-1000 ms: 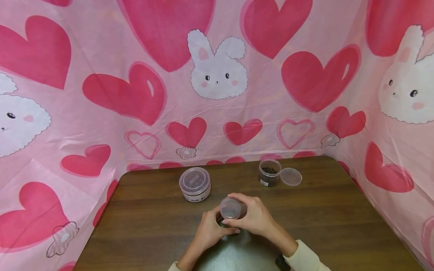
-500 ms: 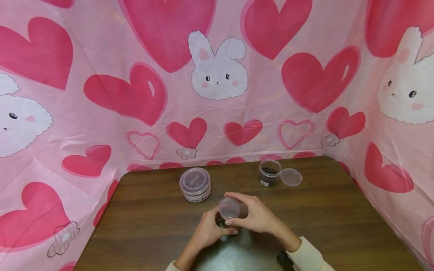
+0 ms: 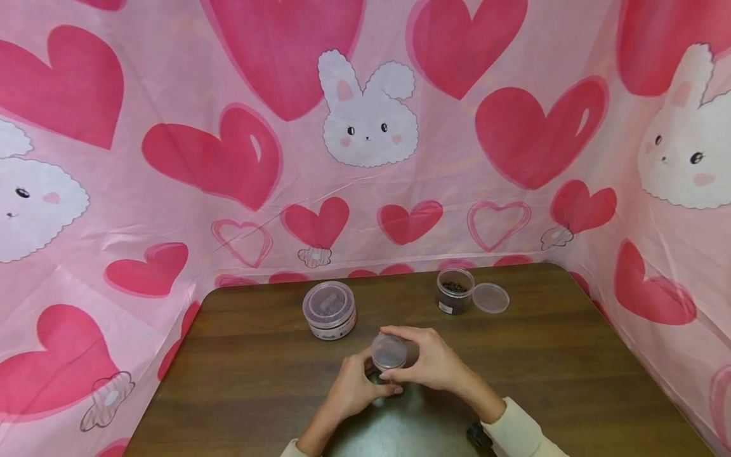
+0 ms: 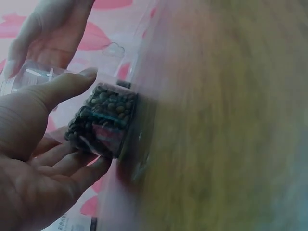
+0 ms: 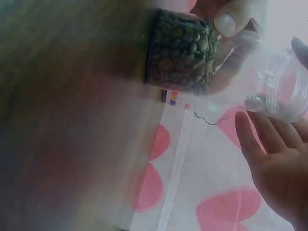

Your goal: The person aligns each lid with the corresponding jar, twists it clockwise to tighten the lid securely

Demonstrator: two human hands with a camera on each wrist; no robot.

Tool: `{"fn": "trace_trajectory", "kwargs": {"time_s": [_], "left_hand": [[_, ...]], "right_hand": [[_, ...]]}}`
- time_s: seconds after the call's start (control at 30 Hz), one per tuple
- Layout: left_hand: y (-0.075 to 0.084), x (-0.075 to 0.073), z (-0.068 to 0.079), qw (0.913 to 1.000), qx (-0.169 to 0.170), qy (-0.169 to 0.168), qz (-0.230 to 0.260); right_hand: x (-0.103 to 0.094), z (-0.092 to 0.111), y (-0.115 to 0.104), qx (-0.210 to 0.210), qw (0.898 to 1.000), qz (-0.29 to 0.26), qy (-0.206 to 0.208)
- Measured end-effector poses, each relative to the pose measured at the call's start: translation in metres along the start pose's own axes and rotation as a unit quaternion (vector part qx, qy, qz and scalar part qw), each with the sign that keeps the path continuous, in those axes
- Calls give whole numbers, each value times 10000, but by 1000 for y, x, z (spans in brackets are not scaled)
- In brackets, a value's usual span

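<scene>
A tall clear plastic jar (image 4: pixel 101 113) is partly filled with small dark, bean-like pieces (image 5: pixel 180 53). My left hand (image 3: pixel 355 384) grips its lower body, thumb on one side and fingers curled round the other. At the top, my right hand (image 3: pixel 431 362) holds the clear round lid (image 3: pixel 389 351) by its rim between thumb and fingers. In the right wrist view the lid's ribbed rim (image 5: pixel 288 86) sits at the jar's mouth. The jar stands upright near the table's middle, and the hands hide much of its side in the head view.
A wide lidded tub (image 3: pixel 329 311) stands behind and left of the hands. Back right is an uncovered jar (image 3: pixel 454 301) with dark contents, its loose lid (image 3: pixel 490 298) lying beside it. Pink heart-printed cloth (image 3: pixel 365 184) surrounds the wooden table (image 3: pixel 245 381).
The lid and right hand shift very slightly while both hands keep their hold around the jar. The right forearm has moved a little to the right. Other things stay put.
</scene>
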State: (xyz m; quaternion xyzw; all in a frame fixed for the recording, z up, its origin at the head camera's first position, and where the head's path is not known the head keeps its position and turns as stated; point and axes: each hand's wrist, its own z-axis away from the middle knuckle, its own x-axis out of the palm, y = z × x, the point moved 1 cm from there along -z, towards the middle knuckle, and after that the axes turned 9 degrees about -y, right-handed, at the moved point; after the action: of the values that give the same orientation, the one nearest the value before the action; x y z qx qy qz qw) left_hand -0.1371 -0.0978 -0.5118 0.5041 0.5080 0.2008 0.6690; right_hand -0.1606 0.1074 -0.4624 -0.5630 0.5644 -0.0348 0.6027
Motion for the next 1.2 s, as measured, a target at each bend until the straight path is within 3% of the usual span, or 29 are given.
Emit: {"fn": "trace_trajectory", "kwargs": {"time_s": [0.2,0.37,0.53,0.77,1.03,1.2], "left_hand": [[2,2,-1,9996,-4,296,5],[4,2,-1,9979,-91,537,-357],[5,4,0,9966,-189,579,-563],[2,4,1,9979,-125,427,-465],[1,2,1,9997,-64,139,-189],[0,2,1,9999,-84,31,-58]], "right_hand": [[7,0,-5,223,9981,-14,573],[19,3,-13,597,9902,325,1218],[24,6,-17,639,9852,628,1459],[19,7,-15,519,9909,576,1102],[9,12,-3,626,9970,-376,265],[9,14,3,610,9953,-751,70]]}}
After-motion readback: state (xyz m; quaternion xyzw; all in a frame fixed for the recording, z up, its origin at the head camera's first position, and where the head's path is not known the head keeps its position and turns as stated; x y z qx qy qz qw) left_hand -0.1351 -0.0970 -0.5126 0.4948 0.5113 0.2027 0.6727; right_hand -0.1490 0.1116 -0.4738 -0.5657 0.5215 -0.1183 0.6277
